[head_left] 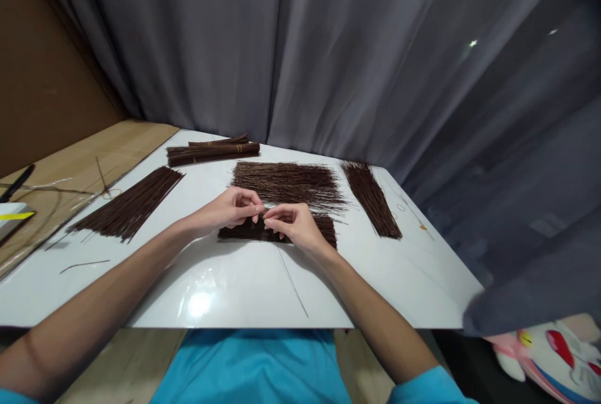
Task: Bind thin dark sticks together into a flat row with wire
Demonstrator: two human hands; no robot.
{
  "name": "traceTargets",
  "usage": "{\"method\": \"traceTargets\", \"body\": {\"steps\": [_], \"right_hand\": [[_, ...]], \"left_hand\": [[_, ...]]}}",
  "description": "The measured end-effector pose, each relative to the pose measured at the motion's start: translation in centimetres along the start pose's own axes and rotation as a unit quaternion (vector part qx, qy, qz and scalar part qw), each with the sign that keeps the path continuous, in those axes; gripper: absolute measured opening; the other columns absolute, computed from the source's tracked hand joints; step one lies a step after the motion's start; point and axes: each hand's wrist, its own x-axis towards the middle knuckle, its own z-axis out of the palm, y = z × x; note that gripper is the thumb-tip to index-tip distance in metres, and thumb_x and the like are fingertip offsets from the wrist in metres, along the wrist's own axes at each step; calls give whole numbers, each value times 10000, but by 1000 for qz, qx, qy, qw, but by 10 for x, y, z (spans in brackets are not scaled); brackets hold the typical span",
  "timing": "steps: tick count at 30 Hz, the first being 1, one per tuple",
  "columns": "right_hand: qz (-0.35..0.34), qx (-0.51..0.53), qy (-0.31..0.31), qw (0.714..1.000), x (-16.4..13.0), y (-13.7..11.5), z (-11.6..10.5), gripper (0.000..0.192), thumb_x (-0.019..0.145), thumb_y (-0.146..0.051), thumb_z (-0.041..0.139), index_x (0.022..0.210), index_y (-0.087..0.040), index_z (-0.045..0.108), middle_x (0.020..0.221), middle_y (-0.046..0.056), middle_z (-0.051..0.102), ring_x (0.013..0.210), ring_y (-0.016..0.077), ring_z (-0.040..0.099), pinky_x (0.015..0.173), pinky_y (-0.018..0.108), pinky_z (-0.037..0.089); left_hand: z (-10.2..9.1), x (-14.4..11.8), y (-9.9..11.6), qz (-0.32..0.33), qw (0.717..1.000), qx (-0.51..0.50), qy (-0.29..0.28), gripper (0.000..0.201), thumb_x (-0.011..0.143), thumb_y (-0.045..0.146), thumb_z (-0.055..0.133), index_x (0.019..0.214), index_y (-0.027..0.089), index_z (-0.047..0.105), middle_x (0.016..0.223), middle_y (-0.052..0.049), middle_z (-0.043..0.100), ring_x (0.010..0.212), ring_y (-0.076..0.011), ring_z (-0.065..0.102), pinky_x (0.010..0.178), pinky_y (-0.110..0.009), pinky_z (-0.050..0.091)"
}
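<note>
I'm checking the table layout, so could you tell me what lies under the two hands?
A flat bunch of dark sticks lies under the left hand and right hand; its middle is covered.

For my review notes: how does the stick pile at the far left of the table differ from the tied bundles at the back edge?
The left pile lies loose and fanned flat, slanting diagonally; the tied bundles are compact, bound with thin bands, and lie nearly crosswise. The left pile spreads wider; the tied bundles are narrow and stacked. Neither is touched: left hand and right hand work at the middle bundle. Both are thin dark brown sticks.
</note>
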Motion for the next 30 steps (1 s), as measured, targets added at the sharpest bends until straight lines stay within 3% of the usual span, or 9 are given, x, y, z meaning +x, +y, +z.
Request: {"method": "traceTargets", "body": {"steps": [11, 20, 30], "right_hand": [[-11, -10, 13, 1000, 0, 3, -2, 328, 830, -442, 858, 997, -160, 873, 865, 86, 801, 667, 158, 637, 548, 252, 489], [-17, -11, 22, 1000, 0, 2, -2, 327, 814, -433, 875, 981, -152, 867, 831, 82, 799, 616, 146, 628, 524, 249, 489], [-15, -11, 18, 1000, 2, 6, -1, 306, 814, -423, 873, 951, -151, 855, 848, 83, 797, 642, 152, 640, 522, 243, 487]], "left_hand": [[-3, 1, -3, -4, 1000, -11, -7, 391, 919, 544, 780, 1047, 178, 720, 772, -36, 653, 486, -60, 348, 437, -205, 206], [-4, 1, -5, -4, 999, -28, -29, 388, 932, 528, 779, 946, 148, 701, 790, -47, 648, 496, -50, 363, 443, -215, 203], [-1, 3, -7, -6, 1000, -13, -19, 365, 949, 516, 761, 1033, 168, 690, 810, -35, 675, 489, -50, 378, 430, -200, 208]]}}
